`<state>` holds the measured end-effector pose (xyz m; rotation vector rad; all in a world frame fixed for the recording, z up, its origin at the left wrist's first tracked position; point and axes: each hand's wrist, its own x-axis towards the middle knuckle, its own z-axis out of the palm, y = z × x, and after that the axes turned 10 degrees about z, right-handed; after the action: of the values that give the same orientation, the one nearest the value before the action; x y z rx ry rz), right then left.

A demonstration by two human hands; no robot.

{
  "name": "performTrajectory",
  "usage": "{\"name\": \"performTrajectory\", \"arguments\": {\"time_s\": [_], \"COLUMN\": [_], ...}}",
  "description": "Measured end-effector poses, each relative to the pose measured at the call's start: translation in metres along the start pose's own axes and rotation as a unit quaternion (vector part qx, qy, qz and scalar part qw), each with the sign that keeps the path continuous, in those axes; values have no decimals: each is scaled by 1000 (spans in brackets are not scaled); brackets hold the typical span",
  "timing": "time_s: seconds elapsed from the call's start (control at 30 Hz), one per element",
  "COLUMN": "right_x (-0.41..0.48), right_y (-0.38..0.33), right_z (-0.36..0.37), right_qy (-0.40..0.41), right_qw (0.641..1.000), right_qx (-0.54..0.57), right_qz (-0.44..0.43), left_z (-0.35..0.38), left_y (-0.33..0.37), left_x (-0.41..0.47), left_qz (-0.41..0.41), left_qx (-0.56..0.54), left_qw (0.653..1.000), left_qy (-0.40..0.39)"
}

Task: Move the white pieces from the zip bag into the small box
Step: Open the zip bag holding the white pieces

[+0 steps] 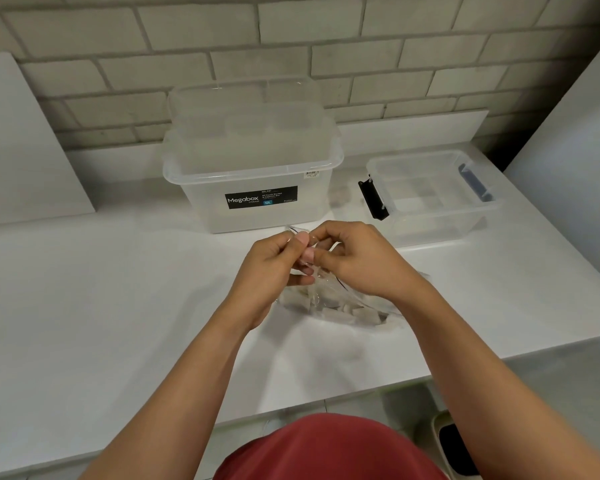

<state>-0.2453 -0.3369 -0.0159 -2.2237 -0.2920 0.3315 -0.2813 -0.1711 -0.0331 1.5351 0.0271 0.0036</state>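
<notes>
- The left hand [274, 261] and right hand [354, 261] each pinch the mouth of the zip bag [314, 292], fingertips nearly meeting, just in front of the big tub [257, 216].
- The white pieces [347, 311] lie in the bag's belly, on the near side of the tub.
- The step is likely opening the seal; whether it has parted is unclear.
- The small box [430, 226] stands lidless right of the tub.
- The next move calls for pulling the lips apart.

**Megabox label on the big tub**

Just beyond the left hand [274, 268], the large clear tub [257, 216] carries a black label [261, 197] reading "Megabox" in white, with "12L" on a small blue patch [267, 202]. The finer print beside it is too small to read. So is the white sticker [311, 173] on the tub's rim, further back.
</notes>
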Motion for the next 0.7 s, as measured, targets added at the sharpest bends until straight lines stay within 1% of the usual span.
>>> {"name": "performTrajectory", "arguments": {"time_s": [0.1, 0.17, 0.23, 0.3, 0.4, 0.5, 0.57, 0.6, 0.63, 0.67, 0.7], "right_x": [7, 11, 12, 12, 10, 10, 11, 12, 12, 12, 11], "right_y": [1, 4, 5, 4, 1, 3, 6, 7, 8, 9, 8], "right_z": [-14, -21, -22, -20, -14, -13, -20, -24, -28, -30, -31], "right_qy": [40, 60, 53, 49, 60, 55, 78, 98, 112, 114, 105], "right_qw": [999, 998, 998, 999, 998, 997, 995, 993, 992, 991, 992], "right_qx": [14, 22, 10, -3, -31, -49, -60, -62, -59, -58, -60], "right_qz": [15, 27, 26, 19, 9, 14, 21, 25, 30, 34, 32], "left_z": [-4, -6, -5, -3, 4, 8, 3, -1, -4, -6, -7], "left_y": [-3, -5, -4, -1, 6, 6, 2, 0, -3, -5, -6], "left_x": [1, 1, 1, 2, 3, 2, 1, 1, -1, -2, -4], "left_qz": [12, 25, 41, 62, 55, 41, 27, 27, 46, 88, 148], "left_qx": [29, 81, 144, 174, 147, 108, 81, 90, 133, 208, 290], "left_qw": [999, 995, 986, 977, 980, 988, 992, 992, 987, 972, 944], "left_qy": [27, 49, 80, 105, 119, 102, 91, 88, 82, 70, 50]}}
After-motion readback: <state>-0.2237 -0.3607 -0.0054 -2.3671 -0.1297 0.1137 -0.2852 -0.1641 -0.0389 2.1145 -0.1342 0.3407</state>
